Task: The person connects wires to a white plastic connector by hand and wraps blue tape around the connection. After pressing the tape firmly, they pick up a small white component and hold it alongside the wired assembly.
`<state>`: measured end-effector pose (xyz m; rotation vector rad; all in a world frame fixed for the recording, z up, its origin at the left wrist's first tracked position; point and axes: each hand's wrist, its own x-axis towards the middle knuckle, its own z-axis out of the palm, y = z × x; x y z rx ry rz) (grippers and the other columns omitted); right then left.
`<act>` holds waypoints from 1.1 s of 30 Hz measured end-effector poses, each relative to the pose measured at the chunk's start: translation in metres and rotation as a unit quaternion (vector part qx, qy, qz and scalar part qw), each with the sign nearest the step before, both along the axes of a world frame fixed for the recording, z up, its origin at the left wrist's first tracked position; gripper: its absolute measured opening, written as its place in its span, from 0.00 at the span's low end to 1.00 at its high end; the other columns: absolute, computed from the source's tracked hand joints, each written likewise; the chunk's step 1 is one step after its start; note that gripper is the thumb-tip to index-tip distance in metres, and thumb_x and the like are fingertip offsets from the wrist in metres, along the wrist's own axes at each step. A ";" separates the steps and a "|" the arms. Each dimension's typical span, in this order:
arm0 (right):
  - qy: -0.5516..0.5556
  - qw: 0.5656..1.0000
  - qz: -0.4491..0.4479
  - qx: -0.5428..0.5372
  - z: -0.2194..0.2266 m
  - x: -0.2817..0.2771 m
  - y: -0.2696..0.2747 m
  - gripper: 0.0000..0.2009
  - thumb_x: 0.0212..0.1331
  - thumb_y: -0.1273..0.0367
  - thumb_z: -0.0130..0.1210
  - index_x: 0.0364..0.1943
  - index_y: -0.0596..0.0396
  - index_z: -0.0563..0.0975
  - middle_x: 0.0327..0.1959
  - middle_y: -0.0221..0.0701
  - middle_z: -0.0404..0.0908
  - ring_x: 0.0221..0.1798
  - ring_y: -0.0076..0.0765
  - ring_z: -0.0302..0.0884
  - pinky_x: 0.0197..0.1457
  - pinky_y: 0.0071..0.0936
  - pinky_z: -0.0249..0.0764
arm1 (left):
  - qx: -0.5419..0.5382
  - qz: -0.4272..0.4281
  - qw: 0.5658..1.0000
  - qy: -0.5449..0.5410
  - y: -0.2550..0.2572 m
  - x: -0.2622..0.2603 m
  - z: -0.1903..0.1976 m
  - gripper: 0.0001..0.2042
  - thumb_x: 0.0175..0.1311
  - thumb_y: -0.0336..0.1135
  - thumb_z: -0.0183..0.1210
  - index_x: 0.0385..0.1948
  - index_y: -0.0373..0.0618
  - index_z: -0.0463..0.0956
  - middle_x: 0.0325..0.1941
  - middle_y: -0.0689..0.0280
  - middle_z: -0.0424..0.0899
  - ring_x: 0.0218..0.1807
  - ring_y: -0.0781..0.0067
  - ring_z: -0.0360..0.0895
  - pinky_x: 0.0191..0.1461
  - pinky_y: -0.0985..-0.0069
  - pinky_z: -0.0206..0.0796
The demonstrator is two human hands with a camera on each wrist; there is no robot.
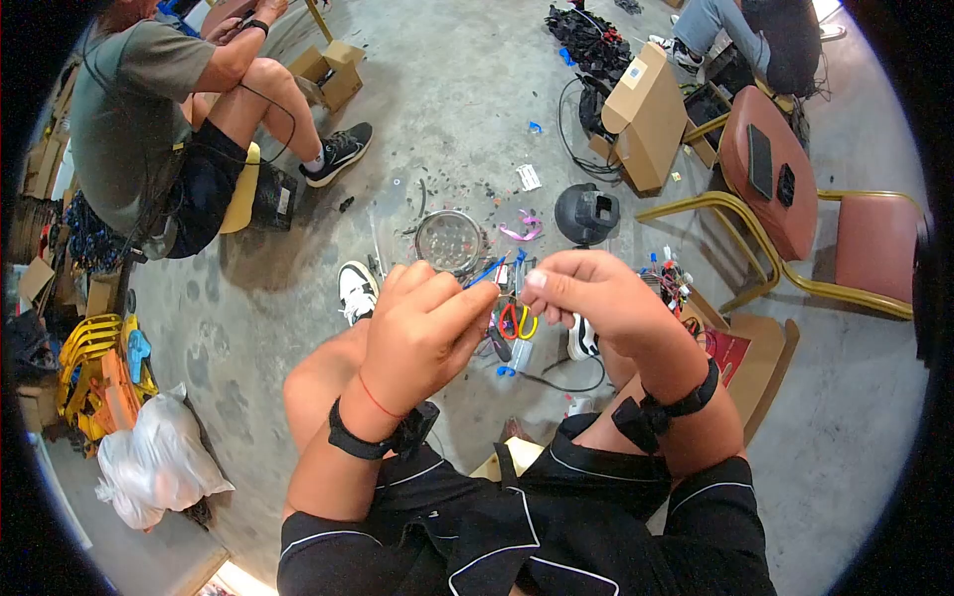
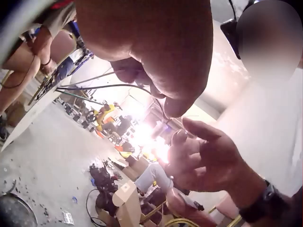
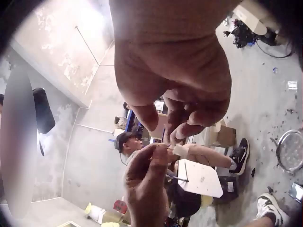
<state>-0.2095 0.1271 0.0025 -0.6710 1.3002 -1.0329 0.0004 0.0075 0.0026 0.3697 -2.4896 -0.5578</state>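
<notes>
In the head view my left hand (image 1: 422,323) and right hand (image 1: 586,283) meet in front of me, fingertips close together. The left thumb and forefinger pinch thin wires (image 2: 111,86), which trail off past a white panel (image 2: 41,105) in the left wrist view. Beside the left fingertips shows a small pale piece (image 3: 180,151). My right fingers curl loosely near the wire ends; I cannot tell whether they pinch a strand. Below the hands are red and yellow looped handles (image 1: 519,322).
A round metal tray (image 1: 449,241), a purple strip (image 1: 521,226) and a dark welding helmet (image 1: 587,215) lie on the floor ahead. At right are a chair (image 1: 770,179) and a cardboard box (image 1: 644,129). Another person (image 1: 149,129) sits at left, above a white bag (image 1: 162,462).
</notes>
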 end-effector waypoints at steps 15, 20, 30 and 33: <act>0.050 0.994 -0.026 -0.095 -0.013 0.015 0.006 0.09 0.66 0.68 0.67 0.42 0.60 0.83 0.34 0.22 0.83 0.37 0.14 0.75 0.39 0.21 0.72 | -0.012 -0.014 1.000 0.005 0.003 -0.004 -0.004 0.14 0.49 0.26 0.73 0.40 0.48 0.86 0.24 0.71 0.72 0.28 0.66 0.68 0.34 0.66 0.59; -0.069 0.997 -0.011 0.032 0.001 0.009 0.005 0.11 0.66 0.64 0.67 0.43 0.58 0.85 0.33 0.21 0.83 0.33 0.15 0.74 0.35 0.19 0.70 | -0.060 -0.020 0.998 0.009 0.003 -0.003 -0.002 0.17 0.47 0.28 0.70 0.42 0.49 0.84 0.25 0.70 0.70 0.31 0.66 0.69 0.36 0.67 0.58; -0.038 0.997 -0.056 -0.044 -0.014 0.019 0.007 0.11 0.64 0.65 0.69 0.43 0.58 0.85 0.34 0.24 0.84 0.35 0.18 0.77 0.39 0.23 0.73 | -0.065 -0.024 0.998 0.002 0.005 -0.004 0.000 0.15 0.49 0.28 0.70 0.41 0.48 0.84 0.24 0.70 0.70 0.30 0.65 0.68 0.35 0.66 0.58; 0.183 0.968 -0.041 -0.163 -0.005 0.019 0.006 0.08 0.61 0.69 0.68 0.41 0.57 0.85 0.35 0.29 0.84 0.37 0.27 0.80 0.42 0.29 0.76 | 0.094 -0.046 0.995 0.003 0.002 -0.003 0.001 0.11 0.55 0.28 0.70 0.41 0.47 0.85 0.23 0.69 0.72 0.28 0.67 0.69 0.34 0.69 0.58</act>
